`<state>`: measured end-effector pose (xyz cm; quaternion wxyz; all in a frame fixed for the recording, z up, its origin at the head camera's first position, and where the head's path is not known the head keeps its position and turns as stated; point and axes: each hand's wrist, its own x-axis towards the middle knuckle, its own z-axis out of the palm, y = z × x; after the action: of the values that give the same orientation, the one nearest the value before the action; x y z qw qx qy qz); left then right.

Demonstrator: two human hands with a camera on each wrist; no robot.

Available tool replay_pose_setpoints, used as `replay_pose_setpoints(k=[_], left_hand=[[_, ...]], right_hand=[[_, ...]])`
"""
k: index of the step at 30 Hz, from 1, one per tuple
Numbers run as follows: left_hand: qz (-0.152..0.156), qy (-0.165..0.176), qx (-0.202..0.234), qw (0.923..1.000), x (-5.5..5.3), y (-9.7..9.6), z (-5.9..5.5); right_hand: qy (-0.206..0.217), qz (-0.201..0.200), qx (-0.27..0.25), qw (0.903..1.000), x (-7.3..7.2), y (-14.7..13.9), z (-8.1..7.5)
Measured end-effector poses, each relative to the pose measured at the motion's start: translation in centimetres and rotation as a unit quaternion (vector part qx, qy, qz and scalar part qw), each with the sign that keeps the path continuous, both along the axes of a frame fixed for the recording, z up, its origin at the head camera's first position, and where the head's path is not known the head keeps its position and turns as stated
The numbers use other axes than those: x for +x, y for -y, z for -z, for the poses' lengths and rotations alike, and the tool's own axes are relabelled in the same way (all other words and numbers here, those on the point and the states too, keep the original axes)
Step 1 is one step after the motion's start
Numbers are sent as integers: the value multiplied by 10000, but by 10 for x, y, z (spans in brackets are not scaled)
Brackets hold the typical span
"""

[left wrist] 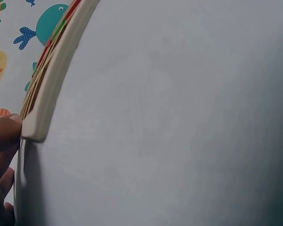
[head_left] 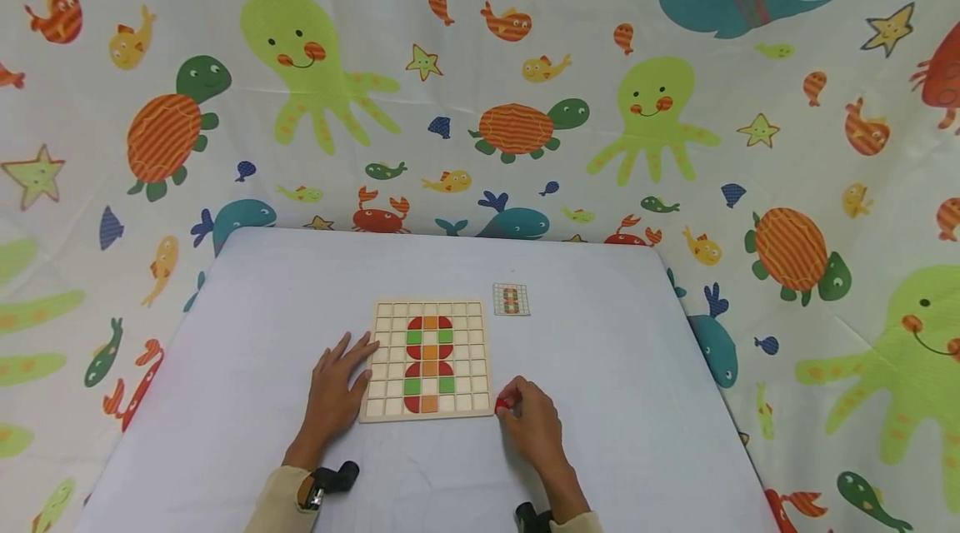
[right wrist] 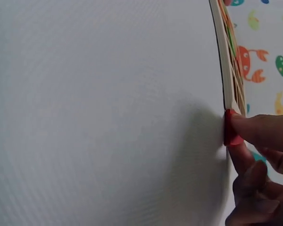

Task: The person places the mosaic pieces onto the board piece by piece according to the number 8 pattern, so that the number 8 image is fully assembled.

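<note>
A square wooden grid board (head_left: 470,388) lies on the table, with red rounded, orange and green tiles (head_left: 430,368) set in its middle columns. Its bottom coloured row shows a red tile, then an orange one. My left hand (head_left: 335,391) rests against the board's left edge with fingers spread, the thumb touching the frame in the left wrist view. Close by the board's lower right corner, my right hand (head_left: 536,420) pinches a small red tile (right wrist: 230,127) between thumb and fingers. The right wrist view has this tile beside the corner; whether they touch I cannot tell.
A small pattern card (head_left: 522,301) with a similar coloured figure lies beyond the board's upper right corner. White cloth (head_left: 615,350) covers the table. Behind it hangs a curtain (head_left: 465,50) printed with sea animals. Each wrist wears a dark strapped device (head_left: 335,479).
</note>
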<state>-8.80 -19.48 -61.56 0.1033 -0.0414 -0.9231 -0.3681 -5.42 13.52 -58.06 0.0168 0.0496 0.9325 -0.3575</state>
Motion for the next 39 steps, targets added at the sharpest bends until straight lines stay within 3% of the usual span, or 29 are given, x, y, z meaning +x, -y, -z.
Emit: replay_pose_setpoints(k=[8,16,26,39], left_hand=[[11,100,81,9999,-1,1,2],[3,4,61,10000,0,2,0],[31,32,87,10000,1,1,-3],[48,37,94,9999,0,1,-1]], right_hand=[[-330,-41,-499,9982,-1,5,-2],[-222,-294,-1050,9938,-7,42,-7],[-72,-214,-361,9991,-13,69,0],[-266,-106,-131,9995,-12,77,3]])
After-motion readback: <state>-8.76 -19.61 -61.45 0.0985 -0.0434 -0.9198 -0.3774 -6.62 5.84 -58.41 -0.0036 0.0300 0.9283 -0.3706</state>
